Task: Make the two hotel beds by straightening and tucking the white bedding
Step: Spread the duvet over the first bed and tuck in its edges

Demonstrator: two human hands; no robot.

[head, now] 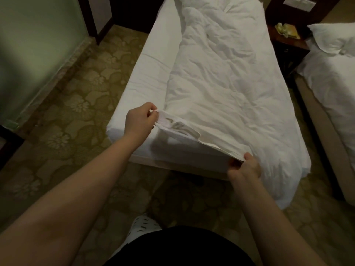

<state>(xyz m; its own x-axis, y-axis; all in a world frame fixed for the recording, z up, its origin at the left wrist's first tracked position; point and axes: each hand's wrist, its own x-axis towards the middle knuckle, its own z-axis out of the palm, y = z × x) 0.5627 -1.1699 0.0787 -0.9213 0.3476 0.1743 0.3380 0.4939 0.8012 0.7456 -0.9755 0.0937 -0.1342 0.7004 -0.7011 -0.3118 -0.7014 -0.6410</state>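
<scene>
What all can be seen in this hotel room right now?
near bed: one, white sheet, centre
duvet: one, white, crumpled on the near bed
second bed: one, white bedding, right edge
pillow: one, white, on the second bed
nightstand: one, dark wood, between the beds
crumpled item: one, yellowish, on the nightstand
carpet: one, olive floral, floor
left grip: one, bare hand, pinches the duvet's corner
right grip: one, bare hand, holds the duvet's edge

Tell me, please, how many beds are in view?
2. The near bed lies straight ahead, its duvet rumpled; the second bed is at the right edge, partly cut off.
</scene>
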